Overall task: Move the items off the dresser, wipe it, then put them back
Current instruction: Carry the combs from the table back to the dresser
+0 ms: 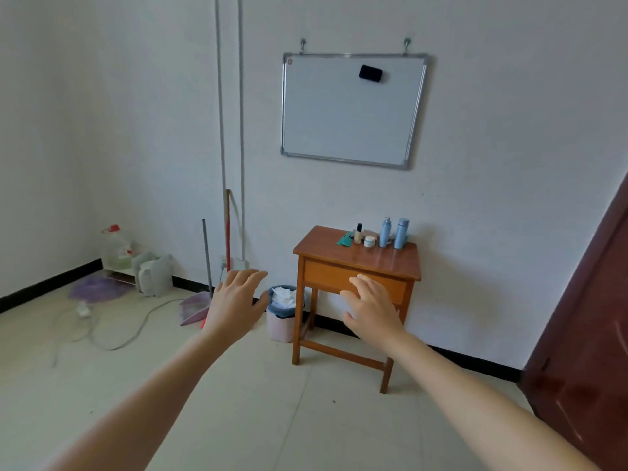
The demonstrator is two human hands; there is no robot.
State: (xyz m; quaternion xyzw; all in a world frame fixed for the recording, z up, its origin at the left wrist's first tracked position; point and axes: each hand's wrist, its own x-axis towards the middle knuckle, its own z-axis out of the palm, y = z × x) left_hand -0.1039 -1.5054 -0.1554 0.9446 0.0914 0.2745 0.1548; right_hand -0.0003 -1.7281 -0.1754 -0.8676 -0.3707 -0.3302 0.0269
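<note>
A small wooden dresser (pixel 326 246) with one drawer stands against the white wall. Along its back edge sit two blue bottles (pixel 393 232), a small foundation bottle (pixel 358 233), a white jar (pixel 369 242) and a green cloth (pixel 345 240). My left hand (pixel 236 300) is stretched forward, fingers straight, holding nothing, left of the dresser. My right hand (pixel 372 305) reaches out in front of the drawer, fingers spread and empty. Both hands are short of the dresser.
A pink waste bin (pixel 281 326) with crumpled paper stands beside the dresser's left legs. A dustpan (pixel 195 309) and broom lean at the wall, with jugs (pixel 154 275) and cables (pixel 112 331) on the floor at left. A brown door (pixel 588 334) is at right, a whiteboard (pixel 350 110) above.
</note>
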